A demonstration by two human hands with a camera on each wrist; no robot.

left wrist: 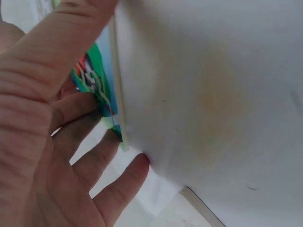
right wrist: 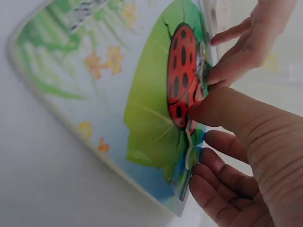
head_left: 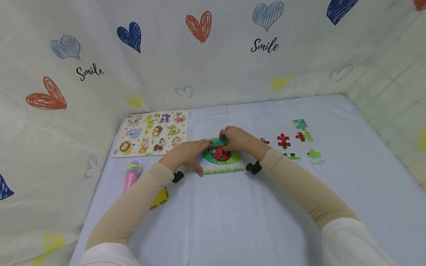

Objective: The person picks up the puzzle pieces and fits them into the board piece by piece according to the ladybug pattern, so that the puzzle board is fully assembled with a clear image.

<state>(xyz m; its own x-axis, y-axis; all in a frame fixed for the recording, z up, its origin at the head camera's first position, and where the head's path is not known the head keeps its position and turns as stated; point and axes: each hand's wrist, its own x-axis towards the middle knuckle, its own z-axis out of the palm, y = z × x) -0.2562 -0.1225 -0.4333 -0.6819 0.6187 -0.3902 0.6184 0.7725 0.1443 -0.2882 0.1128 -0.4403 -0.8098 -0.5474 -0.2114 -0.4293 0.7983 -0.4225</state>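
A ladybug jigsaw board [head_left: 222,170] lies flat on the white cloth, printed with a red spotted ladybug on a green leaf. My left hand [head_left: 186,152] steadies its left side, the fingertips at the upper left corner and the thumb by the lower left. In the left wrist view those fingers are spread along the board's edge. My right hand [head_left: 240,138] reaches over the top, pinching a puzzle piece [head_left: 220,142] by the ladybug's upper part. Seen from the right wrist, the thumb presses on red while the other fingers curl at the far edge; some piece edges stand raised.
Loose jigsaw pieces [head_left: 283,140] are scattered to the right, several of them. A wooden animal puzzle board [head_left: 151,133] lies at the back left. Nearer are a pink toy microphone [head_left: 131,175] and a yellow object [head_left: 161,198], partly under the left arm. Behind hangs a heart-printed curtain [head_left: 219,66].
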